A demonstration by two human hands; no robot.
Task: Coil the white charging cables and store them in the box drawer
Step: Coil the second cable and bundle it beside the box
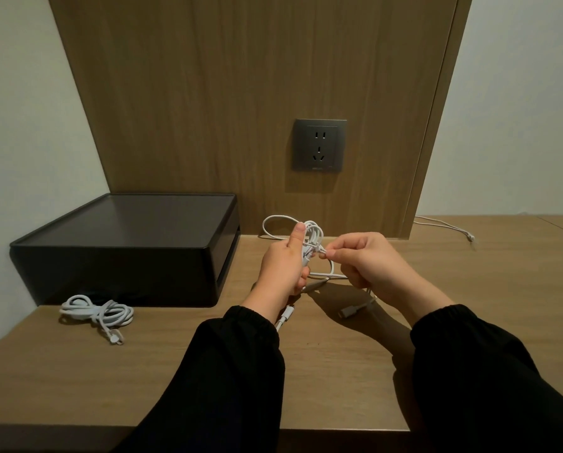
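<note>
My left hand (285,266) grips a bundle of white cable loops (312,235) above the wooden desk, thumb pointing up. My right hand (368,263) pinches a strand of the same cable right beside the bundle. One plug (285,317) hangs below my left wrist, and another plug (350,311) hangs under my right hand. A second white cable (97,313), coiled and tied, lies on the desk in front of the black box (123,246). The box stands at the left, and its drawer looks closed.
A grey wall socket (319,145) sits in the wooden panel behind my hands. A thin white wire (446,227) trails across the desk (469,289) at the back right. The desk's front edge runs just under my sleeves.
</note>
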